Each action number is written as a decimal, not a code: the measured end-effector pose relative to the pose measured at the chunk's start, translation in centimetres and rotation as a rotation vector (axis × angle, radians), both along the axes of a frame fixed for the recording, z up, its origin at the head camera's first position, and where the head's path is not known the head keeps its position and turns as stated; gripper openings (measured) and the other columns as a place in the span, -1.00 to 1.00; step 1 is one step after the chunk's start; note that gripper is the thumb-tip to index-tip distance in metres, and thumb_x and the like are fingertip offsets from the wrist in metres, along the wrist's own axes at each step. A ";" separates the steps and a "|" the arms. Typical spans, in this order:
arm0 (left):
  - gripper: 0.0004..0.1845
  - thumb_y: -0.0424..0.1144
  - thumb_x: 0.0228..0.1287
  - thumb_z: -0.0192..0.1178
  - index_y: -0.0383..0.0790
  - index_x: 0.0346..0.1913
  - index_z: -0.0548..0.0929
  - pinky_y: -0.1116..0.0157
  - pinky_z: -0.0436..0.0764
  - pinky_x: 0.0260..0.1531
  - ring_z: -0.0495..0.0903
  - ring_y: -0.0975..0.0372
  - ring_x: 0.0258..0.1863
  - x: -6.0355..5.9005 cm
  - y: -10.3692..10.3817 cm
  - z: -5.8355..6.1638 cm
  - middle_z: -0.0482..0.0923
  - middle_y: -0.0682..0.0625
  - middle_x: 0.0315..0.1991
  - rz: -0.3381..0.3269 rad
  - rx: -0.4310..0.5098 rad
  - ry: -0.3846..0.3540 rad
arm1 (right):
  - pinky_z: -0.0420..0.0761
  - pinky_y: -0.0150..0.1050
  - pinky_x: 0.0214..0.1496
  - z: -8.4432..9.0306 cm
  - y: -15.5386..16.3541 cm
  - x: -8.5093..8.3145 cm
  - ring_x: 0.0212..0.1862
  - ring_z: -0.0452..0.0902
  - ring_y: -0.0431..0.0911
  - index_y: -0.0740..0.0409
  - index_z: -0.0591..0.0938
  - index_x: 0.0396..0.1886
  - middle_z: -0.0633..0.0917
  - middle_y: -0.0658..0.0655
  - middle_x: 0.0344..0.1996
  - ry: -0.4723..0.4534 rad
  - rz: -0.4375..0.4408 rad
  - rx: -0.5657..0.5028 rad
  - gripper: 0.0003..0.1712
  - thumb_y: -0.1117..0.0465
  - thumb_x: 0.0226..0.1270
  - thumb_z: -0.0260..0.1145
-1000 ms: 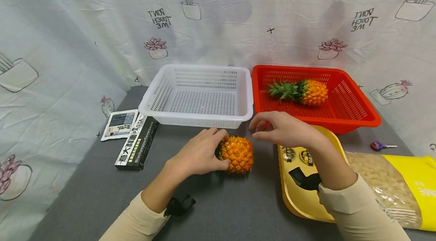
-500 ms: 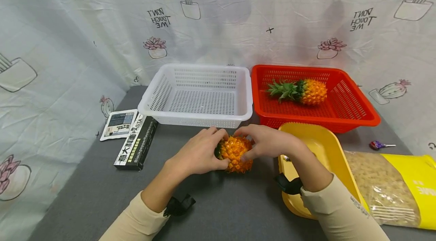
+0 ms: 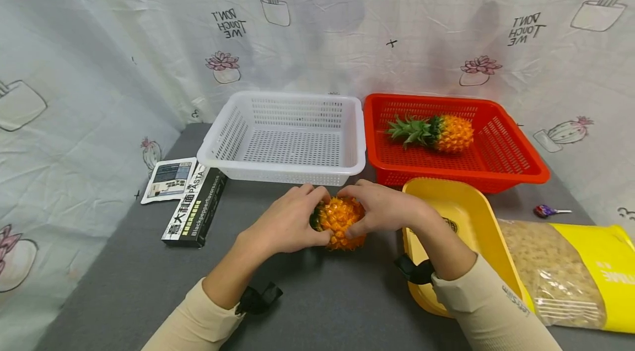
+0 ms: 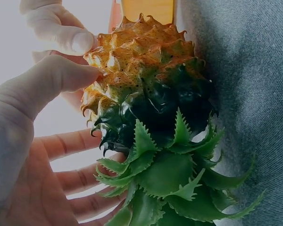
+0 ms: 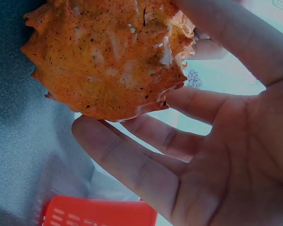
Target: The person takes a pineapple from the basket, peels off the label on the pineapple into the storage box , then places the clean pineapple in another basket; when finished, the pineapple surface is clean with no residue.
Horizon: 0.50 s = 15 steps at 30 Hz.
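A small artificial-looking orange pineapple (image 3: pixel 340 217) lies on the grey table, crown to the left. Its spiky green leaves (image 4: pixel 165 176) and dark green shoulder show in the left wrist view. The left hand (image 3: pixel 291 220) holds it at the crown side, thumb on the near side and fingers over the far side. From the right, the right hand (image 3: pixel 381 209) grips the orange base end; in the right wrist view its fingers curve around the spiny body (image 5: pixel 104 61). The left hand hides most of the leaves in the head view.
Behind stand a white basket (image 3: pixel 283 166) and a red basket (image 3: pixel 501 174) with another pineapple (image 3: pixel 455 134) inside. A yellow tray (image 3: pixel 473 213) sits under the right forearm. Further right are a pasta bag (image 3: pixel 550 271) and a lollipop (image 3: pixel 544 210); leftward, a black-and-white pasta box (image 3: pixel 195 208) and a packet (image 3: pixel 170 179).
The right hand has come in leftward from above the yellow tray and taken hold of the pineapple's base end. The left hand has kept its hold, and the pineapple stays in place.
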<state>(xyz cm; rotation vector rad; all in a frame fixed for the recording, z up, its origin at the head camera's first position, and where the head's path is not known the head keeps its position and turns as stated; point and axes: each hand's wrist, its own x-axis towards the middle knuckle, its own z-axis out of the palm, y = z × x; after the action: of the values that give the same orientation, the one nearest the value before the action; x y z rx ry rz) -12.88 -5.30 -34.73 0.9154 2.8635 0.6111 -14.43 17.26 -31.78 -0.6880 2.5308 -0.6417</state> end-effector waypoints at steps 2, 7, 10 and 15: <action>-0.47 0.01 0.05 0.42 -0.02 0.11 0.59 0.20 0.52 -0.12 0.46 0.15 -0.15 0.0 0.0 0.1 0.53 0.06 -0.10 0.002 -0.003 -0.002 | 0.64 -0.11 0.11 0.0 -0.1 0.0 0.01 0.51 -0.03 0.20 0.47 0.42 0.56 0.16 0.09 -0.001 -0.003 0.008 -0.11 0.00 0.12 0.58; -0.47 0.02 0.06 0.42 -0.03 0.10 0.59 0.20 0.53 -0.13 0.46 0.16 -0.16 0.0 0.0 0.0 0.53 0.05 -0.10 -0.001 -0.001 -0.006 | 0.66 -0.15 0.11 -0.2 -0.4 0.2 -0.01 0.52 -0.05 0.24 0.47 0.39 0.54 0.15 0.09 0.005 -0.025 0.030 -0.09 0.01 0.10 0.60; -0.47 0.02 0.06 0.42 -0.02 0.11 0.59 0.20 0.53 -0.13 0.46 0.16 -0.16 -0.1 0.0 0.0 0.53 0.05 -0.10 0.000 0.003 -0.010 | 0.67 -0.18 0.07 -0.2 -0.5 0.3 -0.04 0.52 -0.06 0.24 0.49 0.35 0.54 0.14 0.05 0.020 -0.031 0.031 -0.11 0.01 0.06 0.62; -0.47 0.02 0.06 0.42 -0.02 0.12 0.59 0.20 0.53 -0.11 0.46 0.17 -0.15 -0.2 0.0 0.0 0.54 0.06 -0.08 0.009 0.011 -0.027 | 0.68 -0.19 0.04 -0.3 -0.7 0.3 -0.05 0.51 -0.06 0.26 0.51 0.31 0.54 0.15 0.03 0.044 -0.035 0.020 -0.13 0.02 0.02 0.63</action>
<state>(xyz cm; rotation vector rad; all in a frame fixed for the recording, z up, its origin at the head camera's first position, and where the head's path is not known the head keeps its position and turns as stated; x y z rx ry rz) -13.07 -5.30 -34.73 0.8902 2.8449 0.6349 -14.09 16.60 -32.07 -0.6587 2.5915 -0.6181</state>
